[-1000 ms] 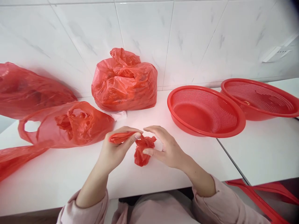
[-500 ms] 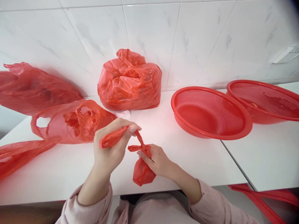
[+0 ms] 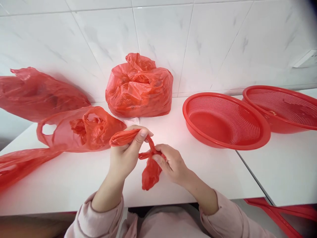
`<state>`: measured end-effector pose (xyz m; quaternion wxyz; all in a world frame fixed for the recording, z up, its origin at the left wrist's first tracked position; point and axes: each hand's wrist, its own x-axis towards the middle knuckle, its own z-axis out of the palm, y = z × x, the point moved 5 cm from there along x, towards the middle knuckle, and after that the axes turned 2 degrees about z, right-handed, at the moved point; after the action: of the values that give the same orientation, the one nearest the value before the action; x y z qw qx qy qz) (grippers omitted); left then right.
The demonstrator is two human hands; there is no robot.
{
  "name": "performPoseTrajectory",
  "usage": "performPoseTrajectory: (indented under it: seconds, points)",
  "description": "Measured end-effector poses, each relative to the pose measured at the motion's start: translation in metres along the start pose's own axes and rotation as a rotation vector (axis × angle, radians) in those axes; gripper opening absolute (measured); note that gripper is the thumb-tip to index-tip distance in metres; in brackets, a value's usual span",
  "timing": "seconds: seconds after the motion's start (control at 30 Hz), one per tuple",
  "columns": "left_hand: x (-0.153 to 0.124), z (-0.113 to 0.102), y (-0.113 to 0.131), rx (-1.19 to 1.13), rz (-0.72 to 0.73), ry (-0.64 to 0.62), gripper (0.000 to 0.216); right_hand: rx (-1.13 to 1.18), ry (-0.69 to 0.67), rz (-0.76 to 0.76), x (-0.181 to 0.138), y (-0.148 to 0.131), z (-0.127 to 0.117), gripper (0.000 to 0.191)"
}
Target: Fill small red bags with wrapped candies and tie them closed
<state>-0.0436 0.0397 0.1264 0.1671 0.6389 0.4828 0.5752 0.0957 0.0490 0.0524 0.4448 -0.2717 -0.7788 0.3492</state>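
Note:
A red plastic bag (image 3: 150,174), twisted and knotted near its middle, is held in the air between both hands above the white table. My left hand (image 3: 128,148) is closed around a bunched length of it, thumb pressed on top. At the knot, my right hand (image 3: 172,162) pinches the plastic between thumb and fingers. The crumpled lower end of the bag hangs below the right fingers. Behind my left hand lies an open red plastic bag (image 3: 61,132) with crumpled red plastic showing through it.
By the tiled wall stands a full red bag (image 3: 138,94). Another stuffed red bag (image 3: 42,97) lies far left. Two red colanders stand right: a nearer colander (image 3: 210,122) and a farther colander (image 3: 284,127). A seam crosses the white table (image 3: 198,181) at right.
Both hands have drawn closer together. My right fingers have moved up and now cover more of the knot, and the hanging end of the bag looks narrower and more crumpled.

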Motion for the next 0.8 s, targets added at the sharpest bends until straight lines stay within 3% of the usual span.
performPoseTrajectory:
  seconds: [0.1, 0.3, 0.53, 0.63, 0.7, 0.8]
  points:
    - [-0.004, 0.001, -0.008, -0.028, -0.038, 0.048, 0.024, -0.198, 0.078, -0.142, 0.006, -0.001, -0.002, 0.03]
    - [-0.006, -0.007, -0.014, -0.062, -0.057, 0.147, 0.023, -0.391, 0.132, -0.249, 0.005, 0.006, -0.004, 0.05]
    - [-0.012, -0.006, -0.03, -0.098, -0.126, 0.247, 0.025, -0.391, 0.068, -0.247, 0.0, 0.008, 0.001, 0.05]
    - [-0.012, -0.009, -0.028, -0.109, -0.144, 0.232, 0.024, -0.336, 0.054, -0.226, -0.002, 0.006, 0.001, 0.048]
    - [-0.009, -0.024, -0.016, -0.147, -0.123, 0.254, 0.023, -0.277, 0.027, -0.228, -0.006, 0.003, 0.001, 0.044]
    - [-0.002, -0.068, 0.013, -0.117, -0.019, 0.366, 0.024, -0.171, 0.002, -0.222, -0.014, -0.001, -0.002, 0.032]
